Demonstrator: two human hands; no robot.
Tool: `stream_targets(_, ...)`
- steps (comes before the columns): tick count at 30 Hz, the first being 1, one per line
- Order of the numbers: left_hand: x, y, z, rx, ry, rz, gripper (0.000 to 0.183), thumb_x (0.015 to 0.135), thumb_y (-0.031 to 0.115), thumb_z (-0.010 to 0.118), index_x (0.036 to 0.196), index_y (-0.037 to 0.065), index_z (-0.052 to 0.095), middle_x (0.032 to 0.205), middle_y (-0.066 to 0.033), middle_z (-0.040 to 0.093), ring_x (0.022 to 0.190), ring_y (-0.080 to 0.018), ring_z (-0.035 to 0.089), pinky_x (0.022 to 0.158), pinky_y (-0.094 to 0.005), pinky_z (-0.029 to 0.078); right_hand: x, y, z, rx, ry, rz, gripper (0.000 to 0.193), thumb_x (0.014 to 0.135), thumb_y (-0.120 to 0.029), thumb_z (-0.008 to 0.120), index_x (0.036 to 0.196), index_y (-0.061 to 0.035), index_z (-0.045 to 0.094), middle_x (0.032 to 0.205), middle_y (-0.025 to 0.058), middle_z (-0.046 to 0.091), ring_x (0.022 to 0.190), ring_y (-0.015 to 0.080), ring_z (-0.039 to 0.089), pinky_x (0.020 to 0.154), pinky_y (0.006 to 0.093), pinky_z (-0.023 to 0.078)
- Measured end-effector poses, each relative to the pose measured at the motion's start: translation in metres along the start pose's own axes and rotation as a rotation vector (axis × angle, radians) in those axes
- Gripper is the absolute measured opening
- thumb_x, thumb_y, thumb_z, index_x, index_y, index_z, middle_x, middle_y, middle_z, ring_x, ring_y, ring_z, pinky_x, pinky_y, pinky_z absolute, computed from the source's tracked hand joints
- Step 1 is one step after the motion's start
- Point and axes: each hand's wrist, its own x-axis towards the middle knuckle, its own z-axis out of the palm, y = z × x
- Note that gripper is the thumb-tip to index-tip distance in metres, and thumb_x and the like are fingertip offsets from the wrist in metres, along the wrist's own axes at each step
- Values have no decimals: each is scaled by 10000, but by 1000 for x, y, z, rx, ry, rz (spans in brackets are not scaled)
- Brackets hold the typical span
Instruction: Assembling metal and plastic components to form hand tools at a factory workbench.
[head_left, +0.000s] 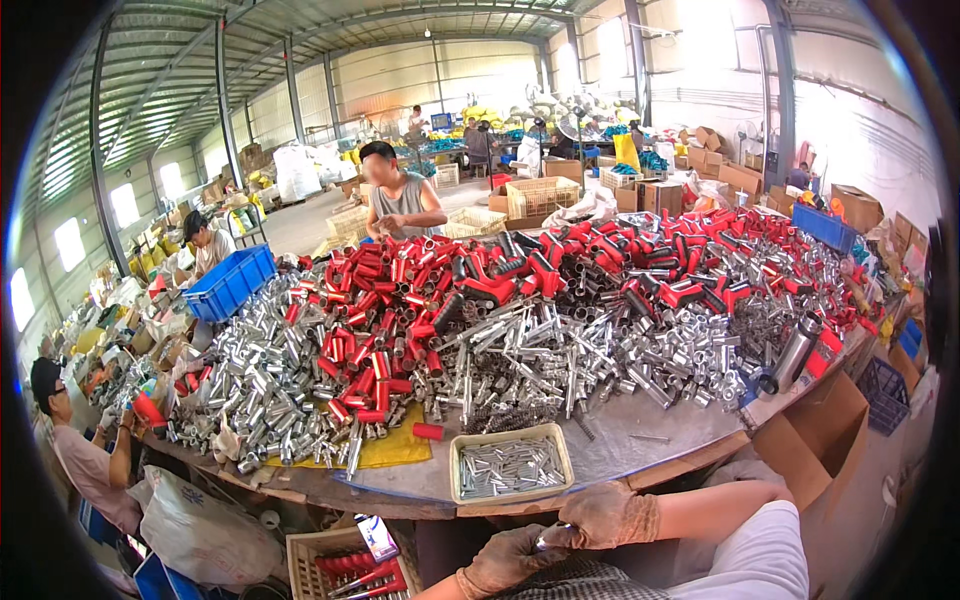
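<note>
My left hand (503,562) and my right hand (608,516), both in worn brown gloves, meet close to my body below the table's front edge. Fingers of both are closed round a small metal part (545,543); only a shiny bit shows between them, so its exact kind is hidden. Just beyond my hands, a cream plastic tray (457,478) holds many thin metal pins (512,466). Below and left, a cream crate (302,572) contains red-handled metal pieces (372,580), with a lit phone (376,537) at its edge.
The table (640,440) bears a heap of silver metal tubes (270,375), red sleeves (380,285) and red-and-black handles (545,272). A yellow sheet (400,445) lies under part of it. Blue bins (230,283), an open cardboard box (815,435) and several co-workers (405,200) surround the table.
</note>
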Motion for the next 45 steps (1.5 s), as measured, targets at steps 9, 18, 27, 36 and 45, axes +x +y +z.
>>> stream_targets(9,4,-27,-5,-80,-17,139,375,864,291,697,1117,29,606,958,-48,660,882,-93,581,807,-272,463,-9,12,-2,177,233,-255,554,842,-371,659,1256,-25,533,933,207,651,881,290,661,739,374,531)
stream_targets(18,3,-20,-7,89,10,178,437,865,414,656,1157,93,606,979,-74,664,906,-165,624,832,-293,463,4,12,12,564,648,-716,425,851,-361,638,1154,-64,637,666,123,631,581,321,612,560,416,493)
stream_targets(27,4,-32,-4,40,22,270,462,849,450,654,1137,91,619,972,-125,668,916,-256,642,806,-335,476,-11,2,-2,140,351,-321,574,848,-429,607,1312,-110,493,1003,165,658,865,292,658,685,380,528)
stream_targets(36,3,-28,-8,57,31,318,461,854,425,651,1173,98,591,984,-148,663,944,-312,634,809,-358,481,21,3,16,28,850,-770,473,848,-298,645,1262,-87,554,636,96,628,563,275,627,520,369,493)
stream_targets(45,-1,-23,-14,102,-92,262,452,884,362,625,1224,72,562,1075,-167,630,1026,-325,604,860,-371,465,5,0,15,169,558,-468,482,857,-435,600,1210,-107,583,909,92,674,719,276,659,548,350,526)
